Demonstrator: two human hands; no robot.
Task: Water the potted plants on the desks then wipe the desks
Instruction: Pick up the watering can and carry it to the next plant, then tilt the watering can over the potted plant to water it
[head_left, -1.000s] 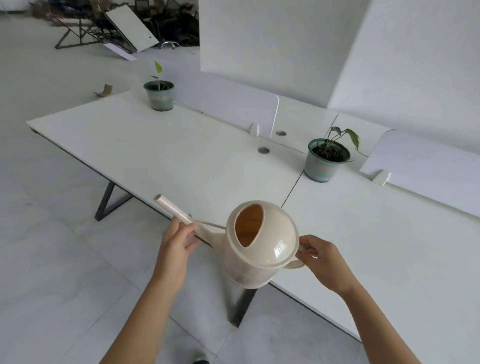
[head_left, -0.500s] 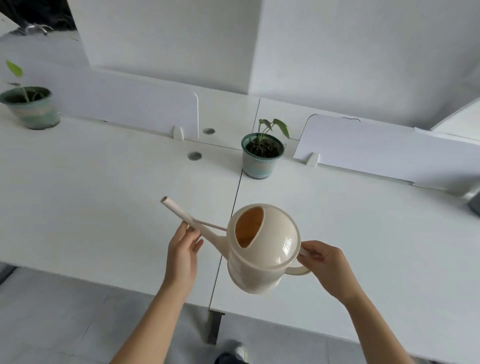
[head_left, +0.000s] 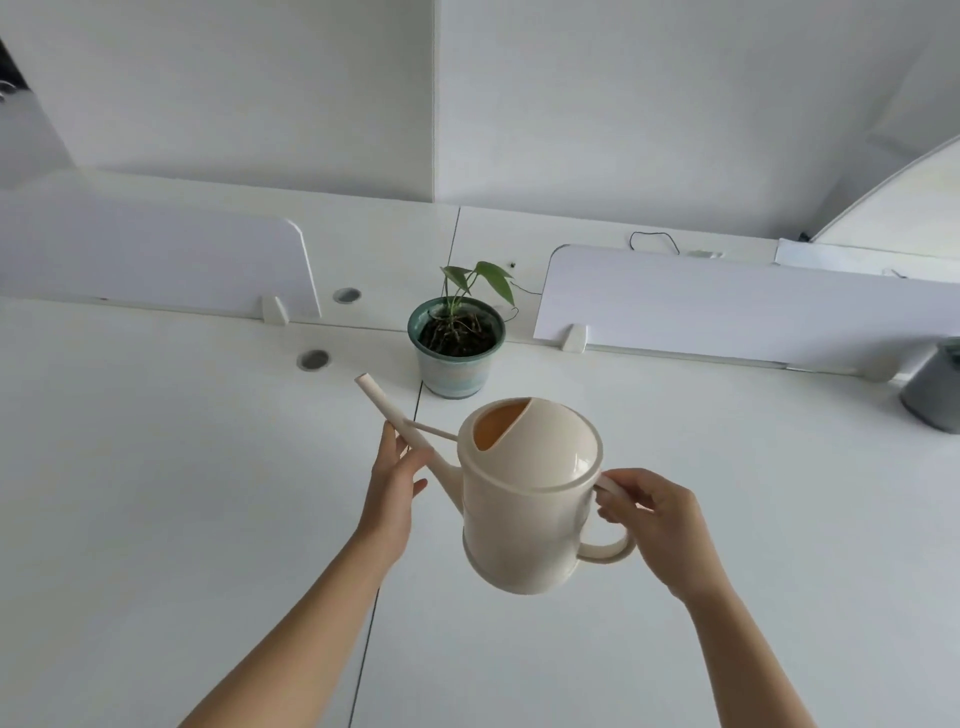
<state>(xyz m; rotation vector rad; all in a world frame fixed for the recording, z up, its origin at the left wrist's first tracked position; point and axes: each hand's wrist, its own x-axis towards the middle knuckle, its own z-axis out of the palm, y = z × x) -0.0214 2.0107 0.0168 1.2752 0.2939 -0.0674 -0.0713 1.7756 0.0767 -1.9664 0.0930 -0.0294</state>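
**Q:** What are the supporting surfaces, and how many are there?
**A:** There is one desk (head_left: 156, 493) made of two white tops. They meet at a seam running from 6 to 12 o'clock. Two white dividers stand along its far edge: the left panel (head_left: 156, 260) at 10 o'clock and the right panel (head_left: 727, 301) at 2 o'clock.

**Q:** What containers are present, and what do they hold?
**A:** There are three.
- **Watering can:** One cream watering can (head_left: 524, 519) is held above the desk at centre, just right of the seam. Its top opening shows an orange-tinted inner wall, and the water level cannot be determined.
- **Potted plant:** One green-rimmed potted plant (head_left: 454, 364) stands on the seam at the can's 12 o'clock. It holds dark soil, exposed roots and a few green leaves.
- **Grey pot:** One grey pot (head_left: 935, 387) sits at 3 o'clock, cropped by the frame edge. Its contents are not visible.

**Q:** How is the can oriented?
**A:** Its long axis runs from the handle at 4 o'clock to the spout (head_left: 389, 410) at 10 o'clock. The spout tip stops near the plant, on its 8 o'clock side.

**Q:** What is the state of the hands?
**A:** The right hand (head_left: 660, 525) has its fingers curled round the top of the handle. The left hand (head_left: 392, 483) has its fingers extended against the spout, not wrapped round it.

**Q:** What are the smallest items?
**A:** Two round cable holes (head_left: 313, 359) lie at the plant's 9 to 10 o'clock.
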